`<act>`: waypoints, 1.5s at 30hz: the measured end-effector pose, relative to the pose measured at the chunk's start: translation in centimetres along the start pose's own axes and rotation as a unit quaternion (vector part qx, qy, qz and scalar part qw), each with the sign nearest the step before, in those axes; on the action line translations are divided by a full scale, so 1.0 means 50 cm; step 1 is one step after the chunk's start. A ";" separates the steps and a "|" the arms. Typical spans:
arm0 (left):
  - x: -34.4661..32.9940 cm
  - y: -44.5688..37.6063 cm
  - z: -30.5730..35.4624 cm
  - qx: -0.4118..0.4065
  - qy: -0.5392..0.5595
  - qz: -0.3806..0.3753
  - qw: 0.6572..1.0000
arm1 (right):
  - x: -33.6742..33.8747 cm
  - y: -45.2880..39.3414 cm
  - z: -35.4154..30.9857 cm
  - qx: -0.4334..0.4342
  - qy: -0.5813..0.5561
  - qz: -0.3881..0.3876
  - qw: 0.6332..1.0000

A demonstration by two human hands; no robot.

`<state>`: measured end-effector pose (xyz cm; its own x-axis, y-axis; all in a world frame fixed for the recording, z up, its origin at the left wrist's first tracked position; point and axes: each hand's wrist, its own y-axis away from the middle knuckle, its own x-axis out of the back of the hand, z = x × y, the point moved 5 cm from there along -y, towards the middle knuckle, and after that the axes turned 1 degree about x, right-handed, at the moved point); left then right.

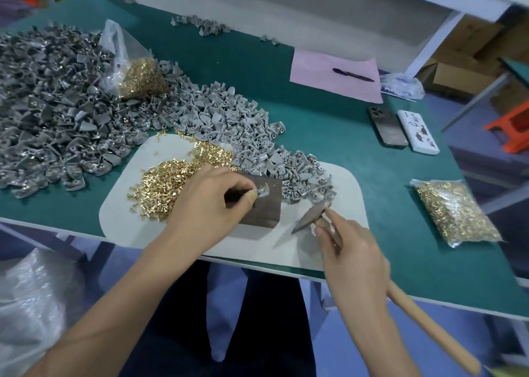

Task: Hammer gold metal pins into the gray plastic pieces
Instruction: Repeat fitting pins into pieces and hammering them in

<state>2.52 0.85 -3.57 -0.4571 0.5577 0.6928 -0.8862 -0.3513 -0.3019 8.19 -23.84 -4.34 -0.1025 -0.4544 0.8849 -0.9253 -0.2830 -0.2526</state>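
two phones (388,130), one pen (353,75) (two pin bags (455,212))

Upper right on my green table (329,125) a black pen (353,75) lies on a pink sheet (320,76), a crumpled plastic bag (402,86) just right of it, and two phones (403,132) lie side by side below.

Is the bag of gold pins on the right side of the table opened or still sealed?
Cannot tell for sure. The bag of gold pins lies flat on the green table, full, with no pins spilled around it, but its seal edge is too blurred.
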 end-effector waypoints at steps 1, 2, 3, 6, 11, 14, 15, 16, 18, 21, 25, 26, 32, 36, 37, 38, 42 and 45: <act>0.000 0.000 0.004 -0.002 0.006 -0.002 1.000 | -0.002 0.005 -0.001 0.017 0.022 0.003 1.000; -0.001 0.000 0.009 -0.005 0.010 -0.005 1.000 | -0.002 0.007 -0.002 0.038 0.046 0.010 0.998; -0.001 0.001 0.014 -0.009 0.012 -0.009 1.000 | -0.003 0.009 -0.006 0.053 0.068 0.016 0.996; 0.002 0.005 0.030 -0.024 0.010 -0.018 0.999 | 0.005 0.002 -0.024 0.074 0.090 0.048 0.992; 0.014 0.024 0.054 -0.056 -0.023 -0.014 0.998 | 0.013 -0.028 -0.109 0.116 -0.139 0.047 0.982; 0.029 0.041 0.047 -0.053 0.000 -0.006 0.999 | -0.003 -0.038 -0.170 0.162 -0.140 0.007 0.977; 0.038 0.046 0.038 -0.045 0.006 -0.001 0.999 | -0.007 -0.042 -0.187 0.172 -0.132 0.003 0.976; 0.049 0.052 0.025 -0.034 0.007 0.008 0.999 | -0.012 -0.046 -0.204 0.178 -0.128 -0.006 0.976; 0.074 0.063 -0.003 -0.017 0.004 0.027 0.999 | -0.026 -0.051 -0.240 0.198 -0.116 -0.034 0.973; 0.117 0.081 -0.047 0.008 -0.008 0.060 0.998 | -0.056 -0.056 -0.302 0.237 -0.110 -0.072 0.962; 0.181 0.112 -0.110 0.051 -0.029 0.124 0.991 | -0.107 -0.056 -0.398 0.281 -0.125 -0.109 0.945; 0.197 0.123 -0.129 0.064 -0.046 0.134 0.988 | -0.124 -0.054 -0.425 0.293 -0.128 -0.121 0.940; 0.267 0.174 -0.224 0.146 -0.093 0.153 0.973 | -0.218 -0.044 -0.550 0.349 -0.108 -0.178 0.914; 0.288 0.195 -0.268 0.206 -0.112 0.151 0.960 | -0.268 -0.052 -0.596 0.353 -0.062 -0.179 0.916; 0.290 0.198 -0.275 0.212 -0.119 0.148 0.959 | -0.277 -0.056 -0.602 0.351 -0.050 -0.176 0.918; 0.291 0.200 -0.279 0.215 -0.123 0.145 0.958 | -0.285 -0.059 -0.605 0.348 -0.041 -0.174 0.920; 0.288 0.199 -0.288 0.217 -0.117 0.143 0.959 | -0.314 -0.065 -0.622 0.334 -0.019 -0.183 0.924; 0.277 0.193 -0.275 0.204 -0.085 0.151 0.964 | -0.311 -0.069 -0.621 0.319 -0.041 -0.178 0.930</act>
<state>-13.40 15.52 -5.92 -0.6395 0.2655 0.7215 -0.5959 -0.7642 -0.2468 1.62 10.43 -5.07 0.2219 -0.2916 0.9305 -0.4875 -0.8596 -0.1531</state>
